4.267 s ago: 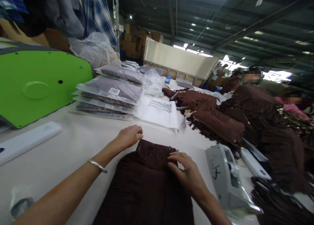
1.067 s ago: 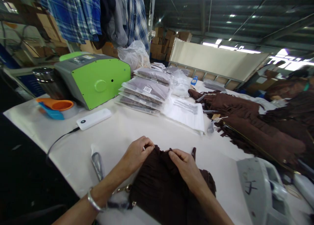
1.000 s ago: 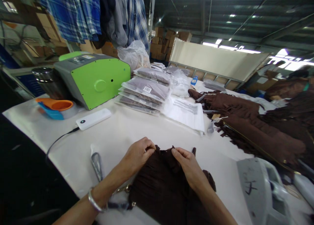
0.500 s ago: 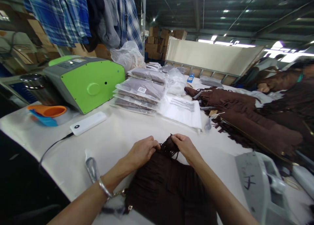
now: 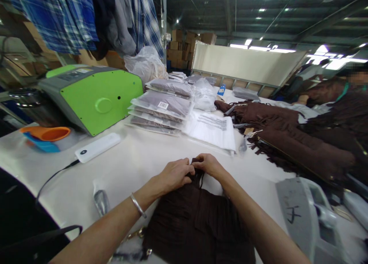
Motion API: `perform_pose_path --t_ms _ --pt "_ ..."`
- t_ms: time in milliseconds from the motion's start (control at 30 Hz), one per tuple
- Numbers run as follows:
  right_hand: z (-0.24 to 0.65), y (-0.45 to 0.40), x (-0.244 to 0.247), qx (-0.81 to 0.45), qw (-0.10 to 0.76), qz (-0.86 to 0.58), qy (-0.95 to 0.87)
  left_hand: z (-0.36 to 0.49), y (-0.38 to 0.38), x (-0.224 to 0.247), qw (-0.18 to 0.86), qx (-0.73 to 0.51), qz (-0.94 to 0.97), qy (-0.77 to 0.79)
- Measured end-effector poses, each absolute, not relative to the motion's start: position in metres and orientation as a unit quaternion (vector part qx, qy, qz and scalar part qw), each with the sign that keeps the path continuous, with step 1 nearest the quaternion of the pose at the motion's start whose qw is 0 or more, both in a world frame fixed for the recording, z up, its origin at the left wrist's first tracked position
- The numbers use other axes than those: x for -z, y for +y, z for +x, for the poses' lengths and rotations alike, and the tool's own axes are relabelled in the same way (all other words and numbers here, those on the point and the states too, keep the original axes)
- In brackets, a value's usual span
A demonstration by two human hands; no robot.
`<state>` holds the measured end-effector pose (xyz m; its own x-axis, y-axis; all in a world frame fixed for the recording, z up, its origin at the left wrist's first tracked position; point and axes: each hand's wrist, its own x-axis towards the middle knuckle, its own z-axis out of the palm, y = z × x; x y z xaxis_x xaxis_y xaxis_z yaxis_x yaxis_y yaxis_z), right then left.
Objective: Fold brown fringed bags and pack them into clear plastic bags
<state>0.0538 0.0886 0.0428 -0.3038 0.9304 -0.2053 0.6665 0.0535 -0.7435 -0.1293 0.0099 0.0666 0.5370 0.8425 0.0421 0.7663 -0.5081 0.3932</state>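
A dark brown fringed piece (image 5: 198, 225) is lying on the near middle of the counter (image 5: 143, 168), its far end bunching up between the two hands. The left hand (image 5: 176, 175) is closing its fingers around that gathered end, while the right hand (image 5: 208, 165) is pinching the strands just beside it. They are working almost together — probably because the narrow fringe needs steadying from both sides — and the rest of the piece is lying loose, its own weight perhaps helping to anchor it. Off its near left corner, a metal chain (image 5: 136, 233) is trailing. Farther out, a white device (image 5: 99, 147) is resting on the left and a grey tool (image 5: 297, 214) is standing on the right, both seemingly leaving the middle free. Beyond, bagged goods (image 5: 163, 106) are lying flat in a stack, presumably for neatness, and brown garments (image 5: 287, 137) are heaping up at the right.
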Motion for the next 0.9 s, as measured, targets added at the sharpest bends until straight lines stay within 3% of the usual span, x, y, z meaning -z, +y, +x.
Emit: perform_pose_path --t_ms 300,500,767,900 --pt "0.052 0.082 -0.047 -0.37 0.194 -0.558 -0.717 -0.121 0.009 -0.071 0.171 -0.143 0.852 0.474" --pt "0.051 0.07 -0.067 -0.381 0.22 -0.534 -0.722 -0.121 -0.006 -0.079 0.3 -0.208 0.835 0.41" --pt "0.05 0.01 -0.109 -0.393 0.245 -0.485 -0.742 -0.116 -0.096 -0.097 0.136 -0.177 0.917 0.329" --pt "0.048 -0.039 -0.101 -0.326 0.269 -0.42 -0.803 -0.127 -0.134 -0.123 0.224 -0.176 0.911 0.3"
